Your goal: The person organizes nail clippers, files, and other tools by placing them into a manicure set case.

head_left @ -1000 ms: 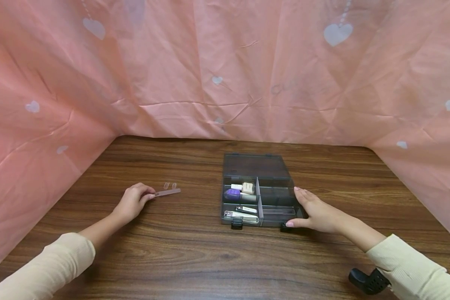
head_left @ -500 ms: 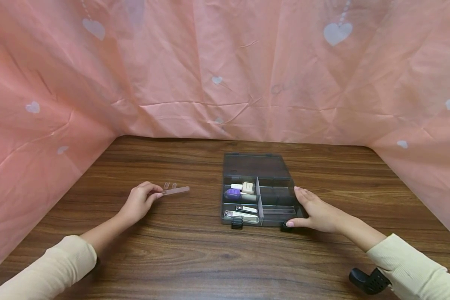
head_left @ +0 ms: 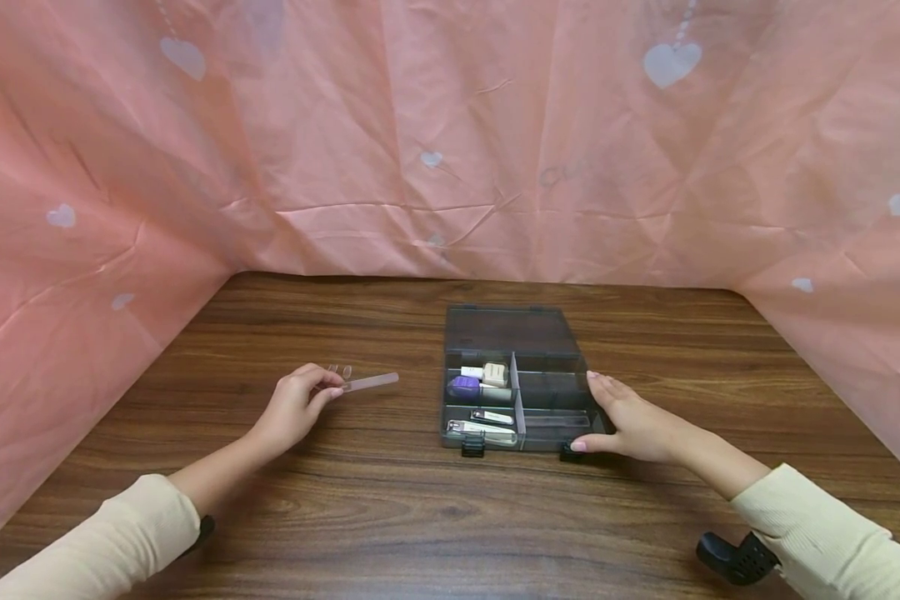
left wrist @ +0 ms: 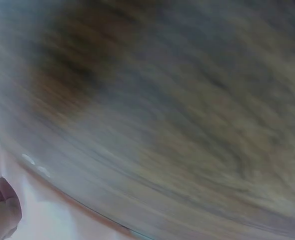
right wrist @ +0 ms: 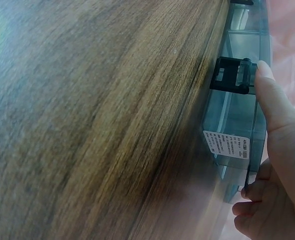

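Note:
My left hand (head_left: 297, 407) pinches one end of a thin, pale, translucent nail file (head_left: 372, 382) just above the table, its free end pointing right. Two small clear oval pieces (head_left: 347, 372) lie just behind the fingers, one partly hidden. With thumb at the front and fingers along the side, my right hand (head_left: 637, 423) grips the right end of a smoky clear divided box (head_left: 523, 442), its lid laid back. Inside on the left are a beige polish bottle (head_left: 495, 375), a purple one (head_left: 465, 387) and nail clippers (head_left: 482, 432). A clear strip (head_left: 555, 420) lies front right.
The wooden table (head_left: 390, 517) runs back to a pink curtain (head_left: 345, 150) with pale hearts, which also stands at both sides. The box's open lid (head_left: 510, 328) lies behind it. Black latches (right wrist: 232, 75) stick out at the box front. The left wrist view is mostly blurred tabletop.
My left hand has moved to the right with the nail file, coming partly in front of the small clear pieces. The right hand and the box have stayed in place.

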